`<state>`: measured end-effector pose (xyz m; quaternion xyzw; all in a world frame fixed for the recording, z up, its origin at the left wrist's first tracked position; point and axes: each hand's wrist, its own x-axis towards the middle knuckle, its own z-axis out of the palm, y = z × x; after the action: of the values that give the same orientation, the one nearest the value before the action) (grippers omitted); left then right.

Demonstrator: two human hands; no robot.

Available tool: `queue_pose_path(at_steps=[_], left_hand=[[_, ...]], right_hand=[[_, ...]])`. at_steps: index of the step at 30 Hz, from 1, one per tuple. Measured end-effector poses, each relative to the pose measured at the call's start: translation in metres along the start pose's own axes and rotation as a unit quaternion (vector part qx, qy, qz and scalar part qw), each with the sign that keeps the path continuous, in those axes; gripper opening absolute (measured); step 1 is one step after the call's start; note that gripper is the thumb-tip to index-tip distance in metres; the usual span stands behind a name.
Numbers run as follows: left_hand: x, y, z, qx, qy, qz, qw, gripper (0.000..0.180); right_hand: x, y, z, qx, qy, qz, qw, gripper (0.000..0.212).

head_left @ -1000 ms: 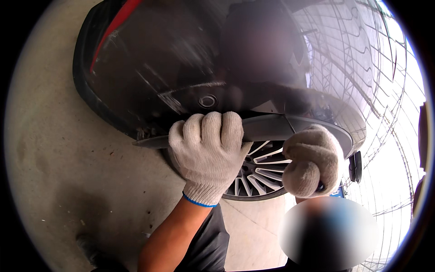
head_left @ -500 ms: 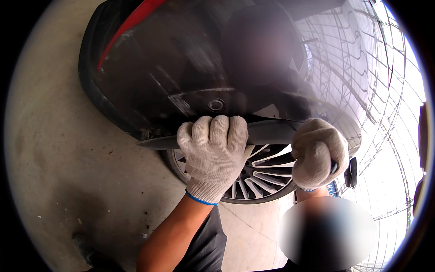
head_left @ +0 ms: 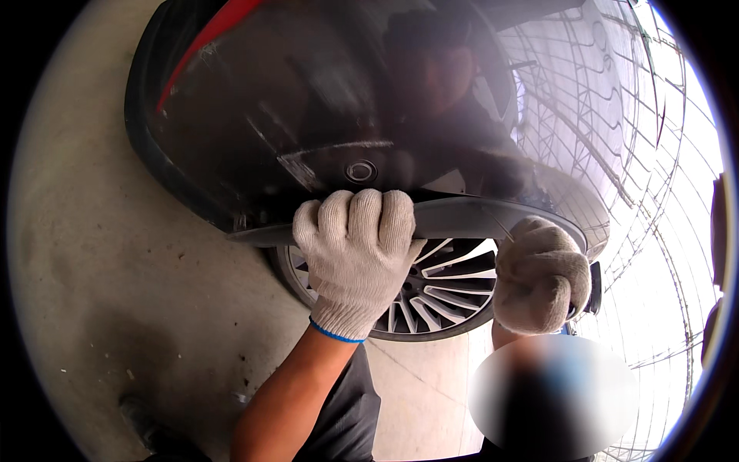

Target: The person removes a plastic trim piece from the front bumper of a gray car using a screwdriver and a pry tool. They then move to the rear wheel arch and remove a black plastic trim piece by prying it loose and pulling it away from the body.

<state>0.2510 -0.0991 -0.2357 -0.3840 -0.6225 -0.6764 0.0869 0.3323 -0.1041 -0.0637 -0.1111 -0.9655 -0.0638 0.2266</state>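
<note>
While the left hand (head_left: 356, 250) grips the trim (head_left: 458, 219) above the wheel (head_left: 433, 296), curled over its edge, the right hand (head_left: 541, 277), at the wheel's right, is wrapped round a mostly hidden handle (head_left: 571, 312). From the nearer left grip, the trim's long axis arcs over the wheel toward the right hand; contact there is unclear.

Left grip (head_left: 356, 246): on arch trim (head_left: 454, 219) | right grip (head_left: 541, 276): farther right | wheel (head_left: 456, 298): below trim

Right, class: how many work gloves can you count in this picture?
2. One glove is on the left hand, gripping the dark trim over the wheel; the other glove is on the right hand, closed, farther right. No others show.
</note>
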Motion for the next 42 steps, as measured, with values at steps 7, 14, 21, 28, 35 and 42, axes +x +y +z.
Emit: queue_pose_path(at_steps=[7,14,21,28,35,42], left_hand=[[-0.001,0.003,0.004,0.0,-0.002,-0.014,1.0,0.059],[-0.005,0.005,0.005,0.005,-0.003,-0.019,1.0,0.055],[-0.003,0.005,0.003,0.003,-0.012,-0.019,1.0,0.055],[-0.006,0.004,0.002,-0.003,0.002,-0.016,1.0,0.056],[-0.004,0.002,0.004,-0.028,0.004,-0.009,1.0,0.066],[0.005,0.006,-0.01,-0.006,-0.036,-0.013,0.999,0.065]], right_hand=[[-0.002,-0.002,-0.01,-0.086,-0.08,0.068,0.991,0.009],[-0.001,-0.003,-0.01,-0.125,-0.158,0.082,0.976,0.023],[0.001,0.015,-0.004,-0.078,-0.081,0.068,0.991,0.013],[-0.018,0.031,0.003,0.204,0.064,0.18,0.96,0.011],[-0.028,0.025,-0.001,0.071,0.114,0.059,0.989,0.008],[-0.008,-0.007,0.002,0.076,0.079,0.048,0.993,0.041]])
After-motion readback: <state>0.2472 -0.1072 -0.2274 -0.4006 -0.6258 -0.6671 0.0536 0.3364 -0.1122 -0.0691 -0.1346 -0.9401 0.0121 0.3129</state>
